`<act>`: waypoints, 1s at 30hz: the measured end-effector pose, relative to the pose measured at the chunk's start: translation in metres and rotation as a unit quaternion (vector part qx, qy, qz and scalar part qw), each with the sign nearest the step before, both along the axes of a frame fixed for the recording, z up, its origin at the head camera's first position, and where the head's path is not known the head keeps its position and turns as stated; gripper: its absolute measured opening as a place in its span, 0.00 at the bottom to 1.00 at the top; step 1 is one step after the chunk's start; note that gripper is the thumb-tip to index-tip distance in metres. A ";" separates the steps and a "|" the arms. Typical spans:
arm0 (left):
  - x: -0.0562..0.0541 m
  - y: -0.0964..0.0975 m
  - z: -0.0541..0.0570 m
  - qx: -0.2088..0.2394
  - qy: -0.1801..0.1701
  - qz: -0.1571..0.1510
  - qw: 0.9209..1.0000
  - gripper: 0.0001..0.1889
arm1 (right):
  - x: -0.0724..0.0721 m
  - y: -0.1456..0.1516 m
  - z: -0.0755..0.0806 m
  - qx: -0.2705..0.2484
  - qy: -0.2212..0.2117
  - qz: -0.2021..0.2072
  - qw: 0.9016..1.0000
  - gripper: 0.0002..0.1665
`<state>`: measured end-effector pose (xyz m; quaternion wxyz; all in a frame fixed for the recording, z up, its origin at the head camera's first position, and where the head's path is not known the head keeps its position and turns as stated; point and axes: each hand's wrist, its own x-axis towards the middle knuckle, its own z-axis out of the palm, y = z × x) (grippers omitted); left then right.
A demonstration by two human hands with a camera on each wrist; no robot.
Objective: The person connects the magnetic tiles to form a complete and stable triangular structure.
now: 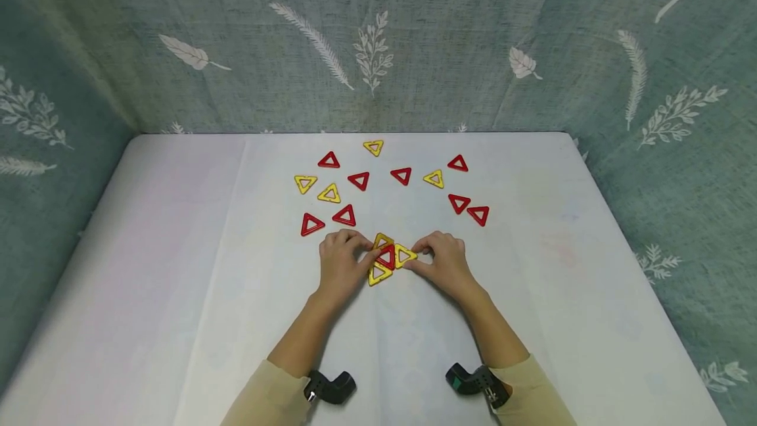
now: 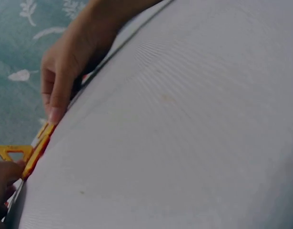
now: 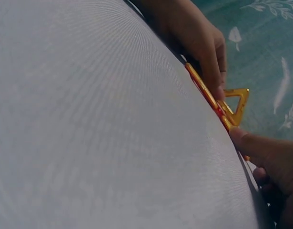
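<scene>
A red triangle tile (image 1: 387, 256) sits amid three yellow ones near the middle of the table. My left hand (image 1: 345, 263) pinches this red tile at its left corner, thumb on top, index finger near the far yellow triangle (image 1: 383, 240). In the right wrist view that yellow triangle (image 3: 243, 98) stands tilted up from the table. The near yellow triangle (image 1: 379, 274) lies against the red one's lower edge. My right hand (image 1: 445, 263) pinches the right yellow triangle (image 1: 406, 256) by its outer corner, its flat side against the red tile.
Loose triangle tiles lie beyond the hands: several red ones, such as a red triangle (image 1: 311, 224) at left and another red triangle (image 1: 478, 215) at right, plus several yellow ones, including a yellow triangle (image 1: 373, 147) near the far edge. A leaf-patterned green cloth (image 1: 378, 51) hangs behind the white table (image 1: 148, 268).
</scene>
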<state>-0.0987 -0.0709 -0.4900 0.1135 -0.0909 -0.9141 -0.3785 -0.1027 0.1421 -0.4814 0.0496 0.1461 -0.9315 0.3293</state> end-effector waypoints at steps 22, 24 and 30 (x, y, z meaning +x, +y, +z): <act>-0.003 -0.018 0.006 0.044 -0.072 -0.076 0.994 0.05 | 0.012 -0.024 0.002 0.070 -0.028 -0.141 0.987 0.35; -0.003 -0.018 0.006 0.038 -0.066 -0.082 0.994 0.06 | 0.012 -0.024 0.003 0.070 -0.026 -0.145 0.987 0.34; -0.002 -0.014 0.005 0.028 -0.053 -0.073 0.995 0.06 | 0.011 -0.023 0.004 0.041 -0.026 -0.150 0.987 0.33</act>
